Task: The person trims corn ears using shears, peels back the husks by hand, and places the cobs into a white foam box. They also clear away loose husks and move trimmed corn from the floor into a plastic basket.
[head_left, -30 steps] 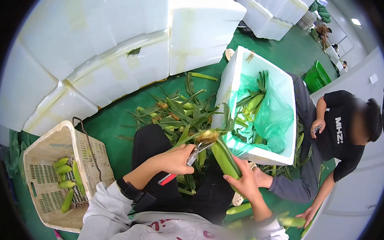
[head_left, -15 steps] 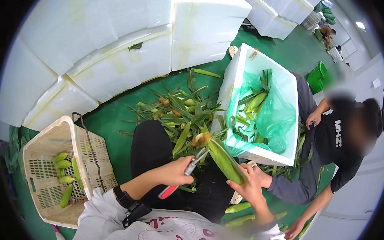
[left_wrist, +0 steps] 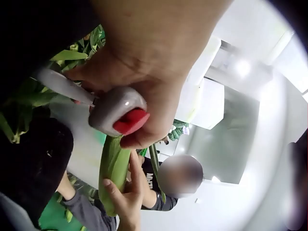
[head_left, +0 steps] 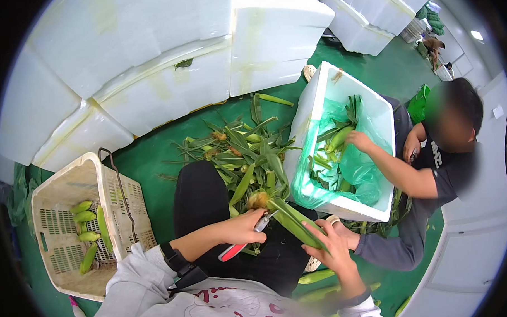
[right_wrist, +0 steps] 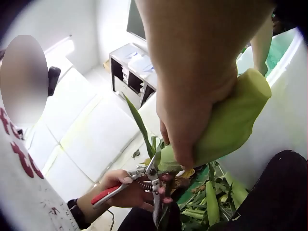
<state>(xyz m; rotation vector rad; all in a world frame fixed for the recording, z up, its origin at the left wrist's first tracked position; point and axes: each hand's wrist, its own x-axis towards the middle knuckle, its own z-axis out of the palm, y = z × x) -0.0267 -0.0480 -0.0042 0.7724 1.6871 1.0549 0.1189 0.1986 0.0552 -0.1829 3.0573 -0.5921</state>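
Note:
Red-handled pruning shears (head_left: 234, 249) are gripped in my left hand (head_left: 242, 228), their blades at the silk end of a green corn ear (head_left: 292, 220). My right hand (head_left: 333, 248) holds that ear from its other side. The right wrist view has the shears (right_wrist: 153, 172) against the narrow end of the ear (right_wrist: 231, 125), under my right hand (right_wrist: 190, 113). In the left wrist view my left hand (left_wrist: 149, 91) wraps the grey and red handle (left_wrist: 118, 113), partly hiding the ear (left_wrist: 113, 168).
A plastic crate (head_left: 113, 219) with several ears stands at left. Husks and leaves (head_left: 242, 142) lie on the green floor. At right is a white foam box (head_left: 384, 154) with a green liner, beside a seated person (head_left: 451, 157). Stacked foam boxes (head_left: 178, 77) line the back.
The silk end of the ear and the shears have moved lower and closer together. The seated person's arm has come up from the floor and now reaches into the foam box.

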